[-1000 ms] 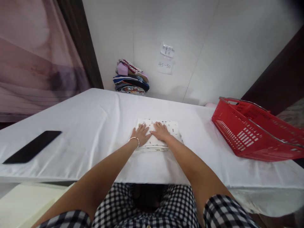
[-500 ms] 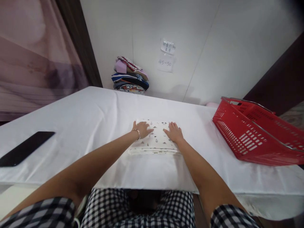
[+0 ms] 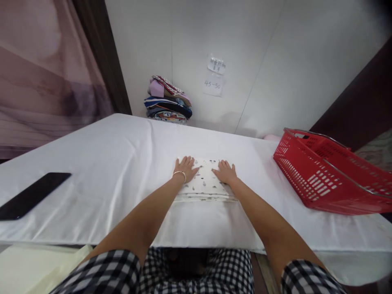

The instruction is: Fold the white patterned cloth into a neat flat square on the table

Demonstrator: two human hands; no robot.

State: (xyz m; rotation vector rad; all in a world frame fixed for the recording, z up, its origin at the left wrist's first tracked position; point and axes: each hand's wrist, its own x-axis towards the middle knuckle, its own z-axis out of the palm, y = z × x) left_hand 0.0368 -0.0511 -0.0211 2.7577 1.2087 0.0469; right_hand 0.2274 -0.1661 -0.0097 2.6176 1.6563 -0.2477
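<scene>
— Count, please.

— One folded cloth [image 3: 206, 184], white with small prints, centre of frame on one white table [image 3: 107, 163]. My left hand [image 3: 184, 168] and right hand [image 3: 226, 172], fingers spread flat, pressing its far corners, gripping nothing. One bracelet [image 3: 179, 174].

— Elsewhere?

— One black phone [image 3: 30, 195], lower left, near the front edge. One red basket [image 3: 327, 171], right. One clothes stack [image 3: 168, 100], upper centre by the wall.

— Room?

— Bare cloth-covered table both sides of my hands.
</scene>
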